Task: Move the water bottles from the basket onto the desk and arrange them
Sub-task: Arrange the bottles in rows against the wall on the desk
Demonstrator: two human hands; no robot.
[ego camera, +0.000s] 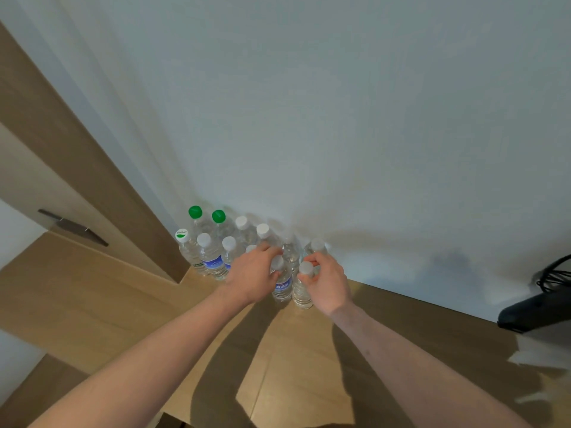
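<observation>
— Count on the desk (129, 304)?

— Water bottles (216, 242): about a dozen upright, clustered against the wall (340, 118). Two green caps at the back, the rest white.

— Hands?

— Left hand (251, 274): fingers curled round the neck of a blue-labelled bottle (281, 282) in the front row. Right hand (329, 281): pinching the cap of a clear bottle (302, 288) just beside it. Both bottles stand on the desk.

— Basket?

— Not in view; remaining stock unknown. Arranging looks well advanced.

A white wall (340, 118), a wooden cabinet (61, 156), and perhaps a black chair (537, 307) at right.
</observation>
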